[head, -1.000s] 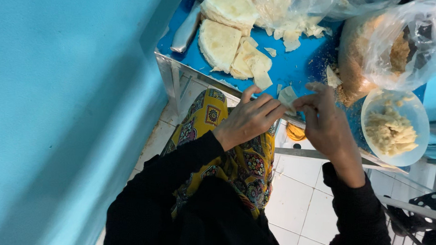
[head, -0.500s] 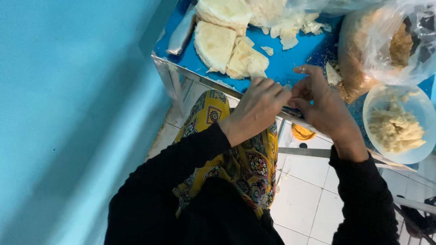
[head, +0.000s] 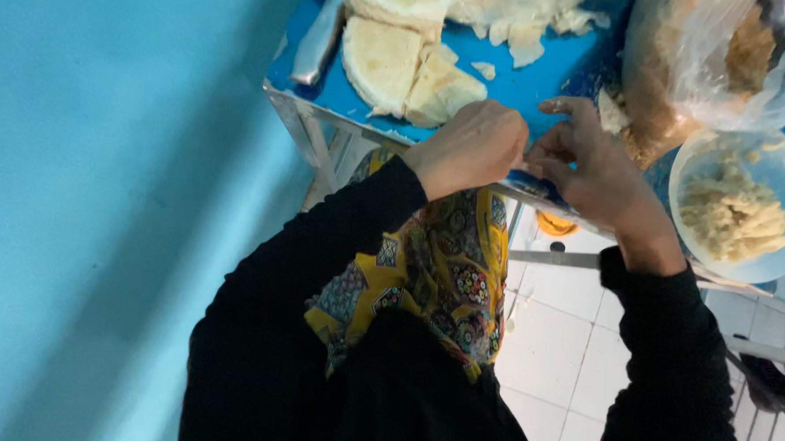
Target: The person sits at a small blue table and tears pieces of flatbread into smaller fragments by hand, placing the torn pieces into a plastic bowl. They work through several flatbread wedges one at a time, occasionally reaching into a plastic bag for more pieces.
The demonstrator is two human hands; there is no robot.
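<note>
My left hand (head: 475, 145) and my right hand (head: 589, 167) meet fingertip to fingertip at the near edge of a blue table (head: 540, 77). Both hands have curled fingers pinched together. The small pale piece they pinch is hidden behind the fingers. Just beyond my left hand lie pale round flatbreads (head: 382, 61) and cut wedges (head: 442, 90). To the right of my right hand is a clear bowl (head: 676, 184) of pale mashed filling.
A clear plastic bag (head: 726, 67) of crumbly brown food stands at the table's far right. A silvery flat object (head: 317, 36) lies at its left edge. A blue wall (head: 103, 190) runs along the left. My lap has a yellow patterned cloth (head: 443, 267) over white floor tiles (head: 564, 343).
Both hands have closed in on each other at the table edge. The pale piece that showed between the fingertips a second ago is now covered.
</note>
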